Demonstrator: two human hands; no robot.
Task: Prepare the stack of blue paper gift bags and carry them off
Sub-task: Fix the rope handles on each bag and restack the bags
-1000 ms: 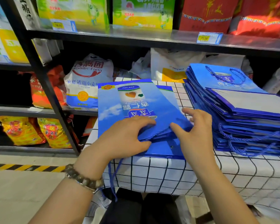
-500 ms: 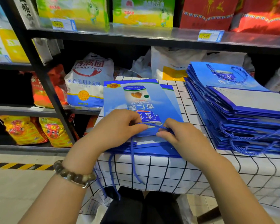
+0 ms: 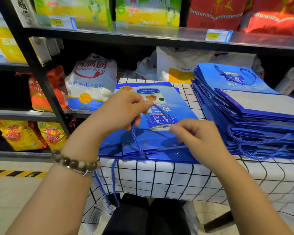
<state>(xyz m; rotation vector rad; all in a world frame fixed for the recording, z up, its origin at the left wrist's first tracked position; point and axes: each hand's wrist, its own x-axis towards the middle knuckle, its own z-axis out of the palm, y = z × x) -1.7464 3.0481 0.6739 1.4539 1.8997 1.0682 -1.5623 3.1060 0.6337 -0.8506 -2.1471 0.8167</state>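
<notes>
Grip: left hand (image 3: 123, 112) and right hand (image 3: 199, 138) each pinch the blue cord (image 3: 138, 141) of the top bag (image 3: 180, 106). Fingers are curled, and the cord is drawn between them above the print.
Slack: one strand falls from the left hand across the bag's mouth.
Reason: probably gathering the handles so they don't snag when lifted, though blur at the fingertips hides the exact pinch.
Pile (image 3: 161, 147): a few bags lie flat under the hands, mouths toward the person, with more cords dangling over the table (image 3: 159, 177) edge.
Stack (image 3: 241, 116): many flat bags just right of the pile on the same checked cloth, touched by neither hand.
Behind: a flour sack (image 3: 90, 85) on the shelf.
Progress: tidying stage, nothing lifted yet.
</notes>
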